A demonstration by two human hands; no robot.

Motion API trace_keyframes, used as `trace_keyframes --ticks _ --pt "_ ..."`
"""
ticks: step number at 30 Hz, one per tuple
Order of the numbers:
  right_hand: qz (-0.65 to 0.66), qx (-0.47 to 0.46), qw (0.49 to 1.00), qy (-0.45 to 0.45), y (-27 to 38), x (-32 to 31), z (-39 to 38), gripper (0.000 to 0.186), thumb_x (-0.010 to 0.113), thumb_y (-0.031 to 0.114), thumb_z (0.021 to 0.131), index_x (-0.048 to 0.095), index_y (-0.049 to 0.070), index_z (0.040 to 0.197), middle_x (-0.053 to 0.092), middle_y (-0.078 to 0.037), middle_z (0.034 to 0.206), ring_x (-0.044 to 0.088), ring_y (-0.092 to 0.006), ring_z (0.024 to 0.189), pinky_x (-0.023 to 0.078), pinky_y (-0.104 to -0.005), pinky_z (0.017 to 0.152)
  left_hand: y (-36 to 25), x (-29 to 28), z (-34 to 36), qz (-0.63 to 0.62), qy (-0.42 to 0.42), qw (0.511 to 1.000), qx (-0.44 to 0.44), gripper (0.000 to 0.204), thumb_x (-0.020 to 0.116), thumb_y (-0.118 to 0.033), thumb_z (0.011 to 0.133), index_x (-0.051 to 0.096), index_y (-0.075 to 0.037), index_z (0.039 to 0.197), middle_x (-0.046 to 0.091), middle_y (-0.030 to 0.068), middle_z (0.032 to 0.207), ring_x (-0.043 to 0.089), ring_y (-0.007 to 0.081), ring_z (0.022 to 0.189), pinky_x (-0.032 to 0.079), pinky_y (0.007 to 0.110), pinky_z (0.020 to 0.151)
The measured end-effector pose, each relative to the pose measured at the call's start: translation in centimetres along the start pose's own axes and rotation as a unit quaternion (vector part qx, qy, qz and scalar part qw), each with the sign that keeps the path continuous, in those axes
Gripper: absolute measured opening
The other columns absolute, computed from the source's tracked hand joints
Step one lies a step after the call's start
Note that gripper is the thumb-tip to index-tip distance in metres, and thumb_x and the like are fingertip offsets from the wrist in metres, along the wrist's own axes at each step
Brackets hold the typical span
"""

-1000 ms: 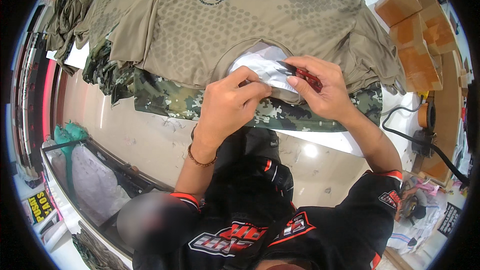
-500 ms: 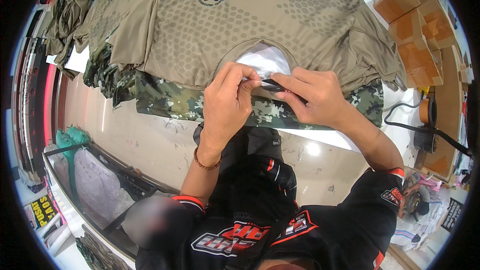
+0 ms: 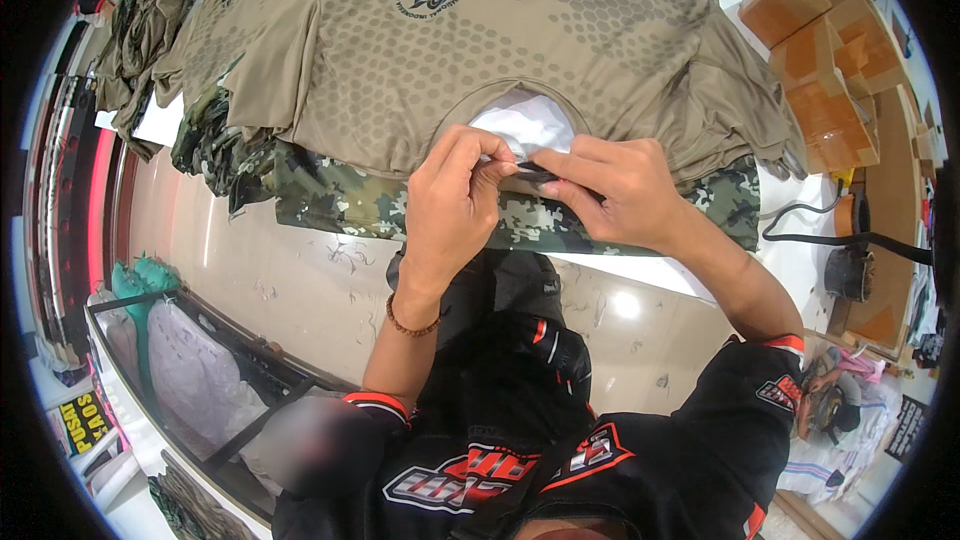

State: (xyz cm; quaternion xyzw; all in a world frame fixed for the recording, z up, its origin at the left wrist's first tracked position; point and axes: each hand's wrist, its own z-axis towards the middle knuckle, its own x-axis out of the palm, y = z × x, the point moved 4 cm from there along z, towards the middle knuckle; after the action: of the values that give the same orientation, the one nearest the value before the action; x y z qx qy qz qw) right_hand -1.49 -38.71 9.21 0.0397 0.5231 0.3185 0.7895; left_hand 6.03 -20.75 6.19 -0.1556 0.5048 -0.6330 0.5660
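Observation:
An olive T-shirt (image 3: pixel 370 70) with a darker hexagon pattern lies on camouflage garments (image 3: pixel 340 205) on the white table (image 3: pixel 795 200). Its collar opening shows white lining (image 3: pixel 525 115). My left hand (image 3: pixel 455 205) pinches the collar's lower edge between thumb and finger. My right hand (image 3: pixel 610 195) is closed on a small dark snipping tool (image 3: pixel 535 170), largely hidden by the fingers, its tip at the pinched edge beside my left fingertips.
Cardboard boxes (image 3: pixel 800 90) stand at the right, by a black cable (image 3: pixel 870 240) and brown tape roll (image 3: pixel 853 210). More garments (image 3: pixel 160 20) lie back left. A metal-framed bin (image 3: pixel 200 370) with bags is at lower left. Another person (image 3: pixel 840 400) is at lower right.
My right hand has moved left and turned, bringing the tool, whose red handle showed earlier, to my left fingertips. My left fingers have drawn closer together and shifted slightly left.

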Motion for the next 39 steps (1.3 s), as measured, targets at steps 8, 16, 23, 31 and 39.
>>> trace_keyframes --ticks 8,16,23,31,39 --pt "0.039 0.030 0.999 -0.014 -0.3 -0.1 0.0 0.028 0.082 0.019 0.085 0.078 0.012 0.112 0.061 -0.006 0.072 0.062 -0.0257 0.055 0.046 -0.0375 0.049 0.0 -0.4 0.0 -0.017 -0.005 1.000 -0.015 0.011 0.071 0.008 0.091 0.063 0.000 0.093 0.067 0.0087 0.091 0.067 0.0217 0.071 0.052 0.032 0.064" --pt "0.021 0.019 1.000 -0.008 -0.1 0.0 0.0 0.027 0.081 0.016 0.085 0.079 0.012 0.112 0.062 -0.006 0.070 0.061 -0.0247 0.054 0.046 -0.0374 0.049 0.0 -0.2 -0.1 -0.008 -0.004 1.000 -0.011 0.011 0.071 0.009 0.090 0.064 0.001 0.094 0.067 0.0089 0.090 0.067 0.0206 0.071 0.052 0.032 0.064" --pt "0.046 0.034 0.998 -0.022 -0.2 0.0 -0.1 0.025 0.080 0.016 0.086 0.080 0.012 0.111 0.061 -0.006 0.068 0.060 -0.0237 0.052 0.045 -0.0371 0.048 -0.1 -0.2 -0.1 -0.023 -0.007 1.000 -0.020 0.013 0.067 0.013 0.090 0.063 0.001 0.094 0.067 0.0089 0.090 0.068 0.0190 0.072 0.052 0.031 0.065" --pt "0.120 0.059 0.988 -0.081 -1.3 0.1 -0.4 0.021 0.076 0.014 0.093 0.078 0.008 0.112 0.065 -0.006 0.070 0.058 -0.0161 0.053 0.045 -0.0318 0.051 0.0 -1.2 -0.5 -0.063 -0.023 0.997 -0.031 0.009 0.063 0.006 0.099 0.065 -0.001 0.096 0.066 0.0039 0.087 0.062 0.0087 0.065 0.049 0.024 0.058" --pt "0.326 0.243 0.887 -0.218 -4.3 -5.1 -1.7 0.025 0.060 0.021 0.108 0.066 0.004 0.126 0.050 0.010 0.075 0.036 0.0003 0.066 0.029 -0.0212 0.059 7.8 -23.8 -7.5 0.197 -0.469 0.855 -0.098 0.022 0.066 -0.002 0.102 0.056 -0.001 0.122 0.070 0.0109 0.106 0.068 0.0171 0.092 0.057 0.028 0.077"
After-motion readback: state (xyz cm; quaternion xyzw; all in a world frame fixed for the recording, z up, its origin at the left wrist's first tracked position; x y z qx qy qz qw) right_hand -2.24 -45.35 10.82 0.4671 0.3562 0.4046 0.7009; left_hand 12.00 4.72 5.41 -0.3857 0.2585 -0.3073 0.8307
